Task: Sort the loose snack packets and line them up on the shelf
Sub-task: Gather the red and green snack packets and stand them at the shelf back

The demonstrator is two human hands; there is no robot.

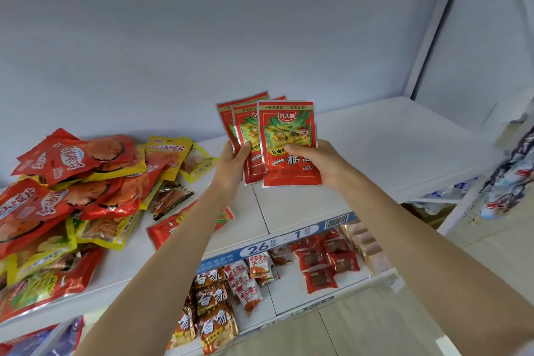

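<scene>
A fan of red snack packets [286,136] with cartoon figures and silver edges is held upright above the white shelf [390,153]. My left hand [231,162] grips the rear packets [239,124] from the left, thumb on the front. My right hand [320,162] pinches the front packet at its middle, thumb across its face. A loose heap of red and yellow packets [72,196] lies on the shelf's left half. One more red packet [170,228] lies flat near the front edge, partly under my left forearm.
The shelf's right half is bare white board up to the white upright post [433,23]. A blue price strip [274,243] runs along the front edge. The lower shelf [289,292] carries small brown, white and red snacks. Patterned bags [508,176] hang at the far right.
</scene>
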